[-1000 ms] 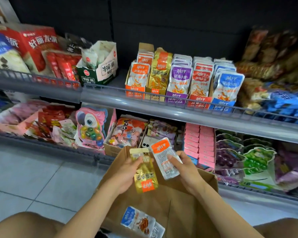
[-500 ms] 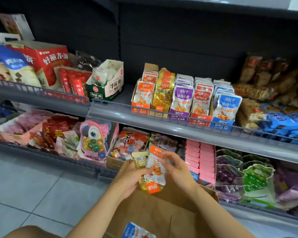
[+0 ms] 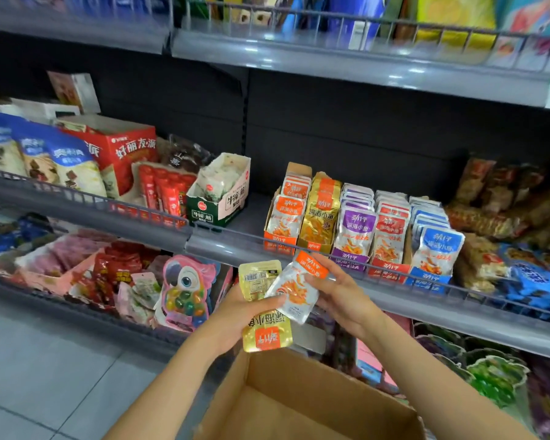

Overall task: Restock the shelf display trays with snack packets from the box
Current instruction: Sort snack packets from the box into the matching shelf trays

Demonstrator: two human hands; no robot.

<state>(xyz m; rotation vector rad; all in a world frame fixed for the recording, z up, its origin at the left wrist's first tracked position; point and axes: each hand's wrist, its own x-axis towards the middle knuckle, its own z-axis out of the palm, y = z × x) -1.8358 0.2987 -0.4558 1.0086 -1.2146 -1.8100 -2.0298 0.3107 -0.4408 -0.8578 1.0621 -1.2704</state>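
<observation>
My left hand (image 3: 235, 315) gripped one gold packet (image 3: 267, 335), inverted, axis vertical; right hand (image 3: 340, 293) pinched one orange-topped packet (image 3: 296, 290), tilted rightward.

Open space above the trays (image 3: 356, 230); bare shelf (image 3: 257, 214) strip to their left; wire rail (image 3: 235, 235) bars their front edge.

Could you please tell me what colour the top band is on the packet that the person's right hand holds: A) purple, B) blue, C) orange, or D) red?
C: the right hand pinches a white packet whose top band is orange, while the left hand holds a gold packet.
</observation>
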